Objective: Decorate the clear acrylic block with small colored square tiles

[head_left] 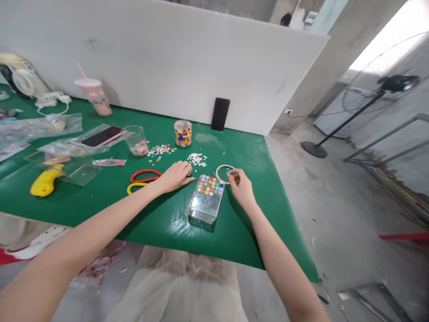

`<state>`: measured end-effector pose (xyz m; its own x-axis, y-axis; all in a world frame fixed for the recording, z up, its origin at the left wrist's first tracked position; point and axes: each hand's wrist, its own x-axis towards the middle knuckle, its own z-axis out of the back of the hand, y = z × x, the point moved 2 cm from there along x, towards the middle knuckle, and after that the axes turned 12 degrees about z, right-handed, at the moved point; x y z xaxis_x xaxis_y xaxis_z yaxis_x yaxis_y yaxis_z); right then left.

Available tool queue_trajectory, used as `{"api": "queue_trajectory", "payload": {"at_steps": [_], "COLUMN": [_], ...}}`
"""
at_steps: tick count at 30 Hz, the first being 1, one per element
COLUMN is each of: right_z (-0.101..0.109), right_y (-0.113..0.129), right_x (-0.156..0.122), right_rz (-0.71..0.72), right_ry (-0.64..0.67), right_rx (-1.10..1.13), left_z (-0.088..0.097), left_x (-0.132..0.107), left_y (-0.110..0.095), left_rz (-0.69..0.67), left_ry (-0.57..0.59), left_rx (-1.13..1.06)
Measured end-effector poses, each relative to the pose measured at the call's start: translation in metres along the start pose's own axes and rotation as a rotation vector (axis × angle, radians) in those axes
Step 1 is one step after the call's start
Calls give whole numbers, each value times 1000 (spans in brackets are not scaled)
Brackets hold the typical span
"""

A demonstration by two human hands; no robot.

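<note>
A clear box [206,203] lies on the green table [161,223], its far half covered with small coloured mosaic tiles. My left hand [176,175] rests palm down just left of the box, fingers curled on the table near a pile of white tiles [197,159]. My right hand [239,185] is to the right of the box, fingers pinched together at the edge of a white ring [224,171]; whatever it pinches is too small to name.
Red and yellow handles [144,179] lie left of my left hand. Farther back stand a mosaic-covered cup [182,133], a clear cup of coloured tiles [136,141], a phone [101,136], plastic bags, a yellow tool [45,182], a pink tumbler [95,96]. A fan [385,89] stands at right.
</note>
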<state>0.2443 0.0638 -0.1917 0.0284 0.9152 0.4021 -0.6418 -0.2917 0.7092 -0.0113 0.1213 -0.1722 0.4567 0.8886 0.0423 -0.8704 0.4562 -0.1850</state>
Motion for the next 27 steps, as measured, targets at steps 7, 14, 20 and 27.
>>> {"api": "queue_trajectory", "payload": {"at_steps": [7, 14, 20, 27], "right_z": [-1, -1, -1, -2], "right_y": [3, 4, 3, 4], "right_x": [-1, -3, -3, -3], "right_rz": [19, 39, 43, 65], "right_ry": [-13, -24, -25, -22], "right_rx": [15, 26, 31, 24], "left_z": [-7, 0, 9, 9], "left_x": [9, 29, 27, 30], "left_y": [-10, 0, 7, 3], "left_rz": [88, 301, 382, 471], "left_ry": [-5, 133, 249, 135], "left_rx": [-58, -303, -507, -669]}}
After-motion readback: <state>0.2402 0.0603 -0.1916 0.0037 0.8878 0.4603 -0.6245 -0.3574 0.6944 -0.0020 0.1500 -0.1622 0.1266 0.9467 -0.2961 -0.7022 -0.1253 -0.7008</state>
